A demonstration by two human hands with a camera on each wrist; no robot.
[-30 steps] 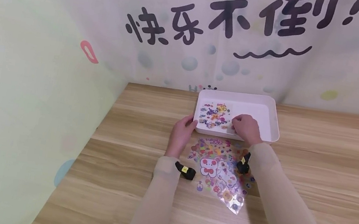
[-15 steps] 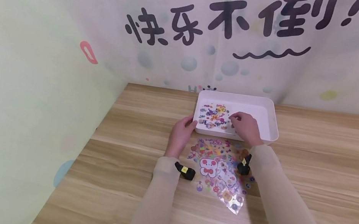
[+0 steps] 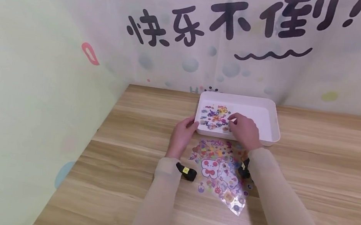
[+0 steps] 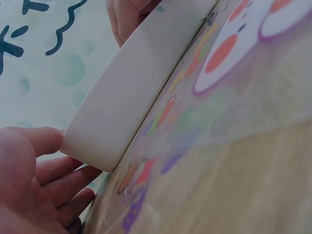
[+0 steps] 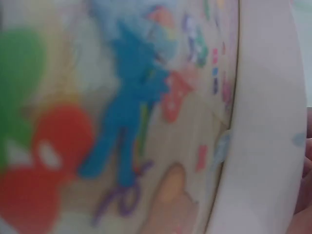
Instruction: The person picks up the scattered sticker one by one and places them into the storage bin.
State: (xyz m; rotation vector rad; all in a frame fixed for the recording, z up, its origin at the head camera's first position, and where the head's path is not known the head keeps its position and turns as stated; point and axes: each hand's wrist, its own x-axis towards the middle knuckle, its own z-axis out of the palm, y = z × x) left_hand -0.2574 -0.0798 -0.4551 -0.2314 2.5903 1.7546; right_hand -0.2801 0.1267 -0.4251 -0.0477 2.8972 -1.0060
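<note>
A white tray (image 3: pixel 271 122) stands at the back of the table. In its left part lies a clear sheet of small colourful stickers (image 3: pixel 215 116). My left hand (image 3: pixel 182 134) touches the outside of the tray's near left corner, thumb and loosely straight fingers around it, as the left wrist view shows. Over the sheet's right edge is my right hand (image 3: pixel 246 131), thumb and index finger bent close together; anything between their tips is too small to make out. In the right wrist view the tray wall (image 5: pixel 265 122) hides most of my right hand (image 5: pixel 303 190).
A larger clear sheet of cartoon stickers (image 3: pixel 209 169) lies flat on the wooden table (image 3: pixel 114 180) in front of the tray, partly under my right wrist. A printed curtain (image 3: pixel 174 57) hangs directly behind the tray, and a pale wall (image 3: pixel 20 104) stands at left.
My right hand has shifted a little to the left over the sticker sheet in the tray. My left hand stays at the tray's corner.
</note>
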